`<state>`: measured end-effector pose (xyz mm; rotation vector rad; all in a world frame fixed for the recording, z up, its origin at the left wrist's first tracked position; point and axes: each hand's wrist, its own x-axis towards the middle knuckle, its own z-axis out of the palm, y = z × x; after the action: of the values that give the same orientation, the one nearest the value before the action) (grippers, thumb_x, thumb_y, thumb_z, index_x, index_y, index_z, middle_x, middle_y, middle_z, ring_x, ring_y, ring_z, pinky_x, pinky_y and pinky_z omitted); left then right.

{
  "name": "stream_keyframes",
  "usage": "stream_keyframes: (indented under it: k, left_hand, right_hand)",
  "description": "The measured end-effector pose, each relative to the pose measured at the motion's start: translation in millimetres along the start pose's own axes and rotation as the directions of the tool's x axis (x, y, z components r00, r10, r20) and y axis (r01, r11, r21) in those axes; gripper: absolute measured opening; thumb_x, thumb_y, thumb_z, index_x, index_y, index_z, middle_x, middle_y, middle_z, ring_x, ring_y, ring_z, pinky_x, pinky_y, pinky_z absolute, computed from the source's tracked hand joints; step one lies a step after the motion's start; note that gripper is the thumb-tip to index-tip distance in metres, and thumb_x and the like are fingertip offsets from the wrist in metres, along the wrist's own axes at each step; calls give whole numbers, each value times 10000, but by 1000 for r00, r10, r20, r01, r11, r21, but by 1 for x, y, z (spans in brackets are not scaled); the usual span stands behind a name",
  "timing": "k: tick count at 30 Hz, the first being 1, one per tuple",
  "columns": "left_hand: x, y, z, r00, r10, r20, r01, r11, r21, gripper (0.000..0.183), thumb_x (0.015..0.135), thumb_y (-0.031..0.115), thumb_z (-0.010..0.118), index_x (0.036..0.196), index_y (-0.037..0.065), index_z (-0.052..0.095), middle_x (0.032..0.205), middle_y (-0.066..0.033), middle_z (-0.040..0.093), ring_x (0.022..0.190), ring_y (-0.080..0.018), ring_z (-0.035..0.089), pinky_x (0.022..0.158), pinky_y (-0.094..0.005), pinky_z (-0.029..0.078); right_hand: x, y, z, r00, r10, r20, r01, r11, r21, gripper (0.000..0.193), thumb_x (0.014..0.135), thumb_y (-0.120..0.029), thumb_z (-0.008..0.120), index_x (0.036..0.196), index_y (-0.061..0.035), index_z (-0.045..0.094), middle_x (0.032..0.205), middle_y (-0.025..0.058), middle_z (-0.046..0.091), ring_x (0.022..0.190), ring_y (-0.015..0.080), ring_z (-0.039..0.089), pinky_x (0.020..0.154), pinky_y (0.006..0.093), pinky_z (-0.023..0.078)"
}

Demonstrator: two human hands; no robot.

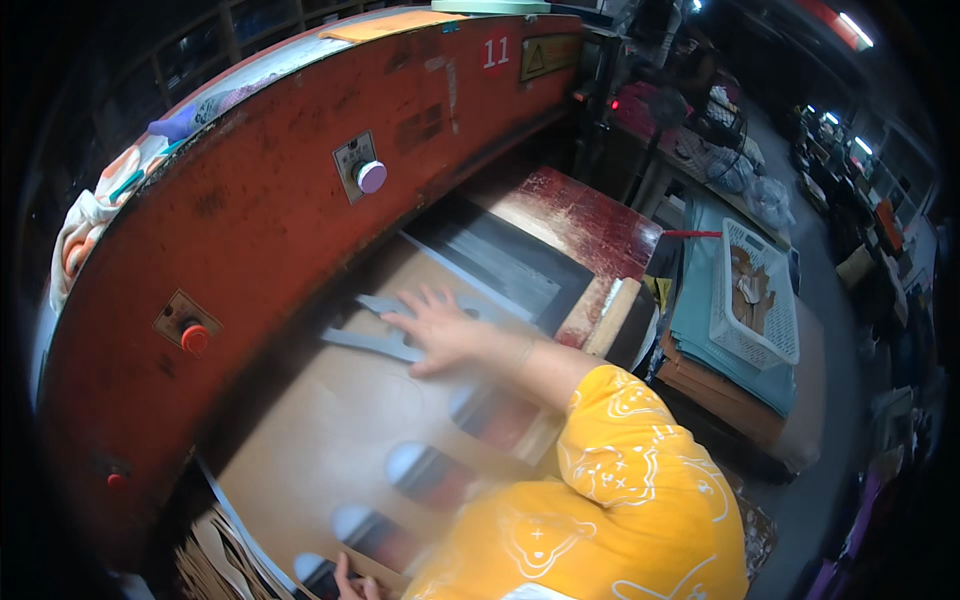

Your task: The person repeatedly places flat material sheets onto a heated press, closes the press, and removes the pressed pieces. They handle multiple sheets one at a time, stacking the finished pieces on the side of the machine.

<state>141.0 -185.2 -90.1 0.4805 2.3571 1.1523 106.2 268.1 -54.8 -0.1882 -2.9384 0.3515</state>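
Observation:
A tan sheet (310,400) lies on the bed of a large red press, slanting across the picture. Flat on it rests a grey metal cutting die (375,345) with long, narrow arms. My right hand (445,328) is on the die, fingers spread and palm down. At the lower edge of the picture, my left hand (360,583) shows only in part, its bent fingers at the near edge of the sheet. Between the hands, a row of rounded cut-outs (430,470) runs along that edge, with white, dark and reddish patches showing through.
The red press beam (270,170) spans the far side, carrying a purple-white knob (371,177) and a red button (195,338). A white basket (755,345) with small tan pieces stands on stacked blue-green sheets (690,310) at right. Tan strips (215,560) are piled at lower left.

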Motion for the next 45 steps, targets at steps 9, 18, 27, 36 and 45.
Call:
stream_keyframes:
  k: [9,18,27,36,45]
  left_hand:
    - [-79,-45,-13,884,-130,-450,-1,960,-279,419,941,120,527,1324,-24,439,1052,-144,610,857,-244,602,729,-326,516]
    - [-59,-97,23,663,-9,-749,-200,961,-189,499,968,174,488,1443,112,350,887,-6,553,682,-94,500,579,-242,435]
    - [11,-119,-42,663,3,-748,-53,998,-43,354,984,196,469,1305,52,508,1064,-56,620,667,-46,498,590,-189,434]
    - [-27,-101,-50,626,94,-774,285,896,339,347,929,145,568,1250,14,552,1209,-113,581,1100,-198,551,979,-321,407]
    - [82,182,202,632,773,47,-769,619,158,386,788,141,662,1152,32,591,1143,-176,608,1098,-354,563,933,-407,457]
  right_hand:
    - [-61,59,-46,990,50,133,-108,877,468,733,572,-383,733,1265,-185,594,1449,215,359,1320,383,347,1105,454,252]
    - [-134,160,-45,914,380,-142,-385,923,-13,720,610,-415,727,1278,-192,577,1411,182,420,1288,379,367,1101,477,233]
    - [-193,127,-47,856,231,462,-425,823,376,338,886,-309,581,917,18,664,790,178,649,751,274,628,714,379,484]
    - [-247,114,-54,899,-45,436,-276,714,643,223,877,-171,616,999,11,658,850,120,683,832,160,638,774,317,499]
    - [-193,139,10,789,-166,591,-577,129,806,229,913,-239,597,878,-25,669,793,11,644,721,88,591,601,251,467]
